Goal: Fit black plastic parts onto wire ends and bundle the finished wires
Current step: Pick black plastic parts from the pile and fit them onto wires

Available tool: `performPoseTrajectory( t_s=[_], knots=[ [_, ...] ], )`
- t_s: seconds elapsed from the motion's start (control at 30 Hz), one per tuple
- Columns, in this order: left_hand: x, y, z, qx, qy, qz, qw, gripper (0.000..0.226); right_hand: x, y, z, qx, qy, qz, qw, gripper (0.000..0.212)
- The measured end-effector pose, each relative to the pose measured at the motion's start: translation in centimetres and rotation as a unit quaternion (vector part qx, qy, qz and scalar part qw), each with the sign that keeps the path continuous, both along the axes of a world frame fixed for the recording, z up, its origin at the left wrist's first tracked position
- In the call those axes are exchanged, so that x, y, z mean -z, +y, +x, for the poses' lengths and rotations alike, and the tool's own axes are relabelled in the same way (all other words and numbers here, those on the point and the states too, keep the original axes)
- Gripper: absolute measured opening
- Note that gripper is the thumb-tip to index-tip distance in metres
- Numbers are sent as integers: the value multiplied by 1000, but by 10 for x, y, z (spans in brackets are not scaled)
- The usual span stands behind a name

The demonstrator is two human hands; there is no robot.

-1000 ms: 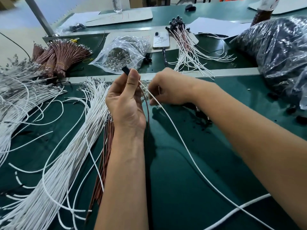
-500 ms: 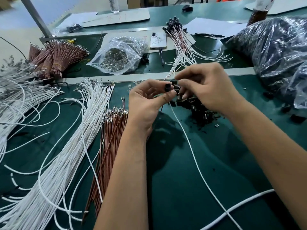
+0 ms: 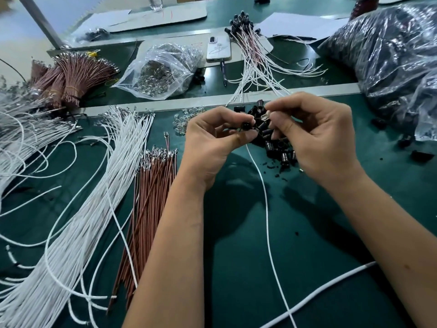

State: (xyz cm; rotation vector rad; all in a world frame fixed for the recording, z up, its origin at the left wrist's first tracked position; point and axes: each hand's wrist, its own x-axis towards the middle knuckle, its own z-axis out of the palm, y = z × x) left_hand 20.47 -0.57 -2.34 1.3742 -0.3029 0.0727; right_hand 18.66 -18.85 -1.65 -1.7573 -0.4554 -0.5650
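Pinching a black part point(image 3: 246, 126) with our left hand point(image 3: 212, 143), we grasp a clear piece point(image 3: 264, 117) at its 2 o'clock in our right hand point(image 3: 316, 136).

This is an assembly workshop: a long green work table point(image 3: 236, 268) is covered with piles of loose white wires point(image 3: 78, 228), tied brown wire bundles point(image 3: 68, 79), and plastic bags of small parts point(image 3: 160, 72), with paper sheets point(image 3: 295, 24) behind
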Motion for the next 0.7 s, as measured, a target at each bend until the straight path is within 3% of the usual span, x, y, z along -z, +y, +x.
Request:
performPoseTrajectory(
  t_s=[0.27,0.7],
  knots=[
    [0,0,0,-1,-1,17,1000,31,-3,8,-6,-4,-76,-47,996,8],
    [1,0,-1,3,-5,90,996,24,-5,4,-5,27,-112,-184,976,6]
  ],
)
